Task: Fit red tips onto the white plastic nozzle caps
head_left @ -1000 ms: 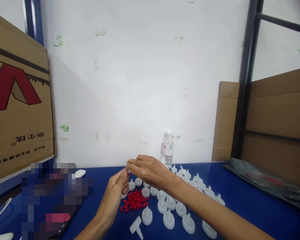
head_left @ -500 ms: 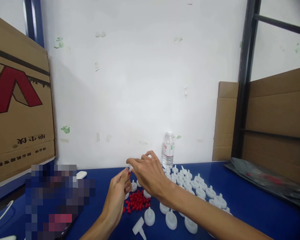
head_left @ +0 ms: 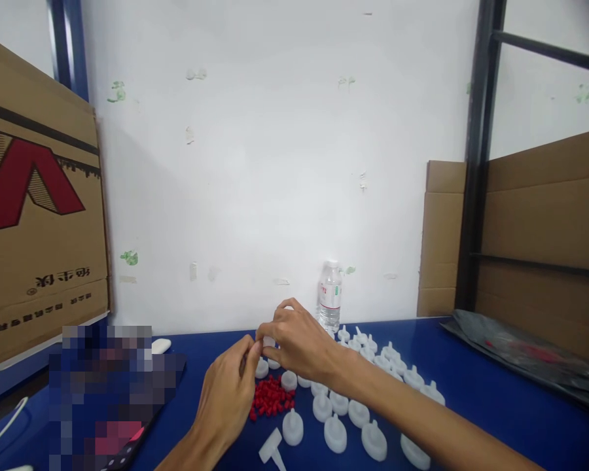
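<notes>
Both hands meet above the far part of the blue table. My right hand [head_left: 297, 337] is closed, its fingers round a white nozzle cap [head_left: 269, 341] that shows only in part. Against its fingertips, my left hand [head_left: 230, 386] is pinched, and whatever lies between its thumb and finger is hidden. Below the hands is a pile of small red caps [head_left: 271, 396]. Several more white nozzle caps [head_left: 335, 433] stand with their spouts up, to the right and partly under my right forearm. One white nozzle cap [head_left: 271, 447] lies on its side near the front.
A water bottle [head_left: 330, 296] stands by the white wall. At the left are a large printed cardboard box [head_left: 39, 216] and a blurred-out dark object [head_left: 112, 399]. Cardboard sheets [head_left: 544, 222] and a grey plastic bag [head_left: 530, 353] are at the right. The blue table [head_left: 495, 418] runs beneath.
My hands have turned and drawn together, slightly to the right. A white spout and a bit of red showed at the fingertips before; now the white cap's body shows and the red is hidden.
</notes>
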`<state>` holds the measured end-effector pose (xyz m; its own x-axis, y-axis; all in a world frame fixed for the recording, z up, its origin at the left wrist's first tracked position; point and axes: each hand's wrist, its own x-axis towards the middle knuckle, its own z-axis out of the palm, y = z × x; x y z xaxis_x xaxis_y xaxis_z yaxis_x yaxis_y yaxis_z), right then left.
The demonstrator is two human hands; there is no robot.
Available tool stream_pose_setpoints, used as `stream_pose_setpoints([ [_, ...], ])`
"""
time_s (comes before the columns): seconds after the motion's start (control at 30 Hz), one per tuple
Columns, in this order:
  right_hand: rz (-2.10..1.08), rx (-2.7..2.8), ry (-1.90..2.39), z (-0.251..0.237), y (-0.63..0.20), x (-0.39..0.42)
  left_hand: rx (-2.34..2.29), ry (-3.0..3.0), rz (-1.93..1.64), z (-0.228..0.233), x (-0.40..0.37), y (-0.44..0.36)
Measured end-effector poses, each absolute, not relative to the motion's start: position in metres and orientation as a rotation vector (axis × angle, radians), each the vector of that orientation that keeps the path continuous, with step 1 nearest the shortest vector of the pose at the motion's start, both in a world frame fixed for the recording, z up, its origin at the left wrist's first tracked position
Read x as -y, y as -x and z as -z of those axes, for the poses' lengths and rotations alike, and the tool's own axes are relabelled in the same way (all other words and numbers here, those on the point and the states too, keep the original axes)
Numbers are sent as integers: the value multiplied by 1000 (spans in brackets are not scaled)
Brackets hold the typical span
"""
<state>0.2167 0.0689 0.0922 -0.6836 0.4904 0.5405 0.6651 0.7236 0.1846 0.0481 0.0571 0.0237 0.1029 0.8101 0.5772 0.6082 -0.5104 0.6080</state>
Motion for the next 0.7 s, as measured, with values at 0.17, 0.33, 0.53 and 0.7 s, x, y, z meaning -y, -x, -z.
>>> stream_pose_setpoints([
  [0.17,600,2400,865,-88,-214,-70,-1281,-2022,-1449,-28,-58,-53],
  [0.33,411,2139,1359,-83,-246,-103,-1155,-1946,-1577,-19,-47,-54],
  [0.53,269,2023,1455,-89,-290,-140,-1247,-2186,-1386,-22,-52,-48],
  [0.7,96,2184,1447,-71,-277,-143,-1307,-2363,-1153,-23,-54,-48],
])
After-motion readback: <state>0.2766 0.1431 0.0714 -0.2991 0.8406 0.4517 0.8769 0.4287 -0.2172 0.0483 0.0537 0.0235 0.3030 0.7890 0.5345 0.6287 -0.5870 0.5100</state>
